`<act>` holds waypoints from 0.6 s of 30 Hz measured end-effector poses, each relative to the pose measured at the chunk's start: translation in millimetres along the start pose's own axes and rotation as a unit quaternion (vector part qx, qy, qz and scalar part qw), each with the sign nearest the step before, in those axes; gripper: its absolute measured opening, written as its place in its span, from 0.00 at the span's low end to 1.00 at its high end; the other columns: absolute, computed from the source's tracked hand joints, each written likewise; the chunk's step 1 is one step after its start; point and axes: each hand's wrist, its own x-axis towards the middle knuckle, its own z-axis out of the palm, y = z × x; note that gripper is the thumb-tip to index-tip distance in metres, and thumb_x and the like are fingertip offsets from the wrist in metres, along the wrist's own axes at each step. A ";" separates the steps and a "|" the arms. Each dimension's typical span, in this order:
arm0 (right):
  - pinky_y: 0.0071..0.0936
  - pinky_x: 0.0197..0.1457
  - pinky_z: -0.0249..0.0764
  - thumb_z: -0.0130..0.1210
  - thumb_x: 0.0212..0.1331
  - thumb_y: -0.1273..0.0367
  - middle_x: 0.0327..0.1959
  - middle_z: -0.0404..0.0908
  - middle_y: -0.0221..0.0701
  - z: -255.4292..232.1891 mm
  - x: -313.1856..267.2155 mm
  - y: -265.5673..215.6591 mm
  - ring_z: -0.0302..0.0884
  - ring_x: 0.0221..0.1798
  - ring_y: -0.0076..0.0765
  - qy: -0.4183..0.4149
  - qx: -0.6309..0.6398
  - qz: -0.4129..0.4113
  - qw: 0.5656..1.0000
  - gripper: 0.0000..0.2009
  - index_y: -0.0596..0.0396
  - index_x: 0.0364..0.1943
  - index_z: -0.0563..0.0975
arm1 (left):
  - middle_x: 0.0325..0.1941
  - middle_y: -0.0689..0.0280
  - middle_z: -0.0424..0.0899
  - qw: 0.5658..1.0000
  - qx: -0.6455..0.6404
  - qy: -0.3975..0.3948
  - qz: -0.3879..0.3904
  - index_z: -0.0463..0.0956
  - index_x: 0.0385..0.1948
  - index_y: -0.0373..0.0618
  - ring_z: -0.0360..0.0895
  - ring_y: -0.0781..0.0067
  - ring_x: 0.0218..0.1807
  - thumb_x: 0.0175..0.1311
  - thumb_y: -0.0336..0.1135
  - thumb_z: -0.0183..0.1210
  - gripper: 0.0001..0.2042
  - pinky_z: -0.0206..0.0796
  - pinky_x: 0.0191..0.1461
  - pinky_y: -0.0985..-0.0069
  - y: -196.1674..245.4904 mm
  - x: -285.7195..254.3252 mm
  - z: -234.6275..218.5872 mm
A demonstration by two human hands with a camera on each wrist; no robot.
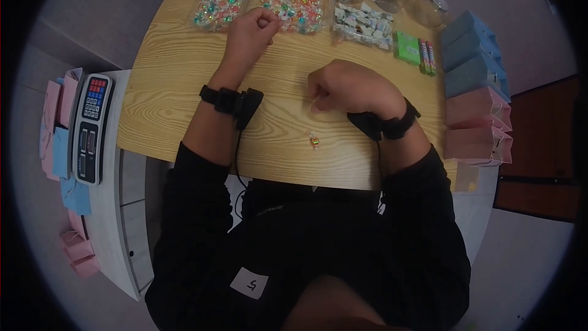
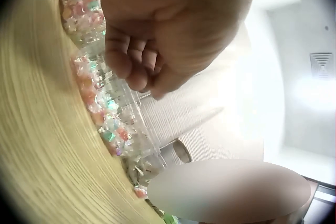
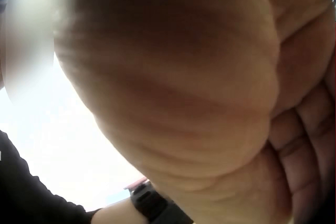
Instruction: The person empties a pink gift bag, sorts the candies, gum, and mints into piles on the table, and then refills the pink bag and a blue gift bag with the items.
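My left hand [image 1: 250, 34] hovers at the near edge of the middle candy tray [image 1: 293, 15], its fingers curled in toward the palm. From the left wrist, that same hand [image 2: 168, 29] shows bent fingers with nothing visible among them, beside wrapped candies [image 2: 100, 106] in clear trays. Over the middle of the table my right hand [image 1: 352, 89] is bent down at the wrist, knuckles up and fingers curled under. Its palm [image 3: 178, 92] fills the right wrist view; the fingertips are hidden, so I cannot tell whether they hold anything. One wrapped candy [image 1: 314, 141] lies on the wood nearer my body.
More clear trays hold candies [image 1: 222, 6] and white packets [image 1: 362, 24] along the far side. A green box [image 1: 408, 48] and candy rolls [image 1: 427, 56] lie right of them. Blue bags [image 1: 474, 55] and pink bags [image 1: 478, 125] line the right edge. A scale [image 1: 92, 129] stands left.
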 end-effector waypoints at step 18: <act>0.45 0.45 0.75 0.55 0.52 0.72 0.34 0.81 0.50 -4.7 -0.4 75.2 0.79 0.41 0.58 0.208 -0.128 0.145 0.959 0.12 0.60 0.40 0.80 | 0.31 0.65 0.76 0.768 0.257 -0.572 0.128 0.75 0.31 0.45 0.77 0.60 0.40 0.48 0.30 0.69 0.11 0.68 0.40 0.67 58.6 -92.2 37.4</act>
